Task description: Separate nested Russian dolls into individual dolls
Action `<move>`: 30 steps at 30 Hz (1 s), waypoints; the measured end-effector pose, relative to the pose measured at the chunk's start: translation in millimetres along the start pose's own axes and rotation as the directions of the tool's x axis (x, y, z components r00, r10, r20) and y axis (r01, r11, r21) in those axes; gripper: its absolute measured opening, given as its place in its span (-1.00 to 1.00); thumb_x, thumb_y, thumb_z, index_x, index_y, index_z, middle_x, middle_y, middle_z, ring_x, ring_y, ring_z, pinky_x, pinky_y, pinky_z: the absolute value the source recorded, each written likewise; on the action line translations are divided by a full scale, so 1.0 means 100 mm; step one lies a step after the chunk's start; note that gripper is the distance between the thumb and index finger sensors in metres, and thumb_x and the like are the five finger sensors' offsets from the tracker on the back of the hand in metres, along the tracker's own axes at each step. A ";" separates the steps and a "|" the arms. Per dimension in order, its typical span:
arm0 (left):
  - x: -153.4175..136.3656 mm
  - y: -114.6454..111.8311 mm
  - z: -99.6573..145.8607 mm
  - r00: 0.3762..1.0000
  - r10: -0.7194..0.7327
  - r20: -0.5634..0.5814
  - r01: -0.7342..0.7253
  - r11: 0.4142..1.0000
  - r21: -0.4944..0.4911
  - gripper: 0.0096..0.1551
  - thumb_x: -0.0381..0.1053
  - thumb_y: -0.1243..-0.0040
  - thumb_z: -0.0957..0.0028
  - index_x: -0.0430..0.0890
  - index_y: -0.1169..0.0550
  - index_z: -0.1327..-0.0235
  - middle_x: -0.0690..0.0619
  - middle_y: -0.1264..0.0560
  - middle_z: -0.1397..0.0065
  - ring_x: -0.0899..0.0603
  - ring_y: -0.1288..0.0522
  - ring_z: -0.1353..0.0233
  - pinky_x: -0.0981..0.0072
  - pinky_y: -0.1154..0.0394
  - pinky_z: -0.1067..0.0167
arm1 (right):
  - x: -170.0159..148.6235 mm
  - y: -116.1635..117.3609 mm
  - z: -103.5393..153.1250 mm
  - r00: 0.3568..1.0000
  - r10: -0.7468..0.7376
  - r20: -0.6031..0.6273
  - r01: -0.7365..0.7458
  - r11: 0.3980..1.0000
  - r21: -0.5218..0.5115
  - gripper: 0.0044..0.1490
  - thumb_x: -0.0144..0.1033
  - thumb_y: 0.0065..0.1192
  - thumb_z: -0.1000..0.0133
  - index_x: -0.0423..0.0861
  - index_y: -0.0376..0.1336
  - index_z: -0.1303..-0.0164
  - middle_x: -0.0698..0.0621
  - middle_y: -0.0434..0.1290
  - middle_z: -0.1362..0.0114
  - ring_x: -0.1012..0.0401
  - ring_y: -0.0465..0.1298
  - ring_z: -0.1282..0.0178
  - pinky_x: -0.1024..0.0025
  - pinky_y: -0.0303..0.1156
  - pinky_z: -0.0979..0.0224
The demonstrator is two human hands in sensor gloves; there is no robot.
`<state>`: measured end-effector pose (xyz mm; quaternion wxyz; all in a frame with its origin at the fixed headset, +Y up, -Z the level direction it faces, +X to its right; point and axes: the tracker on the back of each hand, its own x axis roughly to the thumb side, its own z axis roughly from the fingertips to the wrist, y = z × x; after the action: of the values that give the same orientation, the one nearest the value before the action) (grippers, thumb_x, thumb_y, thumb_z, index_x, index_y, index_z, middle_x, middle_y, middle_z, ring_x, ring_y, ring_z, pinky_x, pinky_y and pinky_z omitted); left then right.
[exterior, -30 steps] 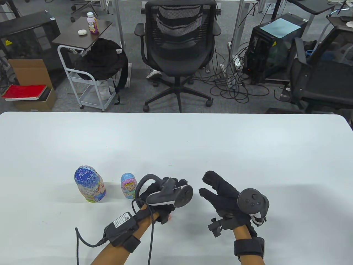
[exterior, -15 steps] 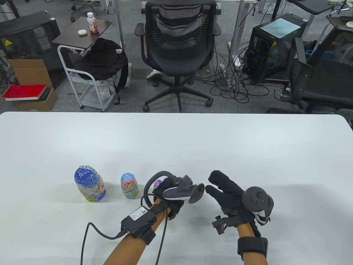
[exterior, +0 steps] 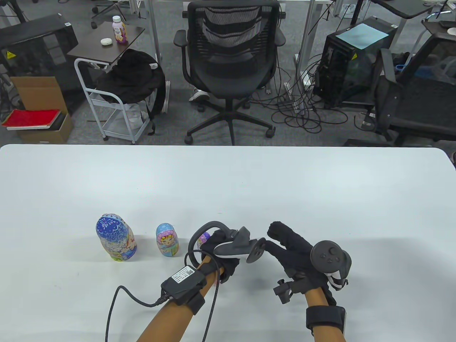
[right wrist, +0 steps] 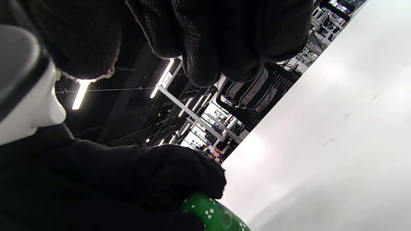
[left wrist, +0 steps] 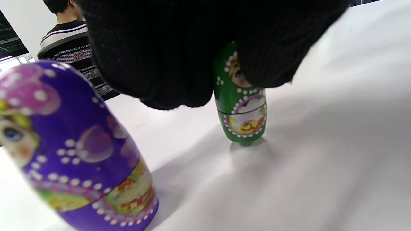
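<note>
In the left wrist view a small green doll point(left wrist: 243, 112) stands on the white table point(exterior: 249, 185), and my left hand point(left wrist: 179, 51) grips its top from above. A purple doll point(left wrist: 80, 150) stands close beside it. From above, only the purple doll's head point(exterior: 204, 236) shows past my left hand point(exterior: 209, 245), and the green doll is hidden under the hand. My right hand point(exterior: 285, 245) hovers just to the right with fingers straight, holding nothing. The right wrist view shows the green doll point(right wrist: 213, 215) under the left glove point(right wrist: 128, 179). A large blue doll point(exterior: 115, 237) and a light-blue doll point(exterior: 166, 240) stand to the left.
The dolls stand in a row near the table's front. A cable point(exterior: 121, 295) runs from the box on my left forearm across the table. Beyond the far edge are an office chair point(exterior: 229, 53), a small cart point(exterior: 107, 89) and computer towers.
My left hand has shifted right, away from the light-blue doll, and the purple doll's head has come into view behind it. My right hand drifted slightly right and stays beside the left.
</note>
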<state>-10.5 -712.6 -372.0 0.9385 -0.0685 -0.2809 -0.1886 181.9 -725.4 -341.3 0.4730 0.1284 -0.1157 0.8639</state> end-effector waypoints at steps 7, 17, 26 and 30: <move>-0.01 -0.01 -0.01 1.000 0.003 -0.005 -0.003 1.000 -0.017 -0.37 0.08 -0.25 -0.16 -0.02 -0.41 -0.49 -0.08 -0.59 -0.40 -0.20 -0.66 -0.29 0.13 -0.65 -0.20 | 0.00 0.00 0.00 1.000 0.000 -0.002 0.000 1.000 0.009 -0.09 0.10 0.43 0.01 -0.13 0.27 -0.46 -0.26 0.56 -0.36 -0.17 0.52 -0.36 -0.06 0.45 -0.38; -0.02 -0.01 0.00 1.000 -0.006 -0.010 0.006 1.000 -0.028 -0.36 0.11 -0.26 -0.15 -0.02 -0.42 -0.49 -0.08 -0.59 -0.41 -0.21 -0.66 -0.29 0.12 -0.64 -0.20 | 0.00 0.01 0.00 1.000 0.008 0.002 -0.008 1.000 0.018 -0.09 0.10 0.43 0.01 -0.13 0.28 -0.46 -0.25 0.56 -0.36 -0.17 0.53 -0.35 -0.06 0.45 -0.38; -0.11 0.42 0.38 1.000 0.002 0.022 -0.005 0.990 0.141 -0.29 0.18 -0.29 -0.12 -0.03 -0.41 -0.51 -0.11 -0.57 -0.42 -0.23 -0.64 -0.30 0.10 -0.63 -0.21 | -0.01 0.00 -0.01 1.000 0.015 0.000 -0.015 1.000 0.023 -0.10 0.10 0.43 0.01 -0.14 0.28 -0.46 -0.25 0.57 -0.36 -0.17 0.53 -0.35 -0.06 0.45 -0.37; -0.09 0.40 0.72 0.998 0.015 0.066 -0.025 0.986 0.165 -0.30 0.25 -0.27 -0.11 -0.02 -0.46 -0.46 -0.07 -0.62 -0.35 -0.20 -0.68 -0.23 0.13 -0.65 -0.16 | 0.00 0.05 -0.01 0.999 0.035 0.004 -0.035 0.998 0.048 -0.10 0.10 0.43 0.01 -0.14 0.28 -0.46 -0.25 0.57 -0.35 -0.17 0.53 -0.34 -0.06 0.46 -0.37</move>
<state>-37.6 -655.9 -318.0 0.9332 0.0008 -0.3251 -0.1529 177.8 -728.0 -342.6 0.4544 0.1392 -0.0978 0.8744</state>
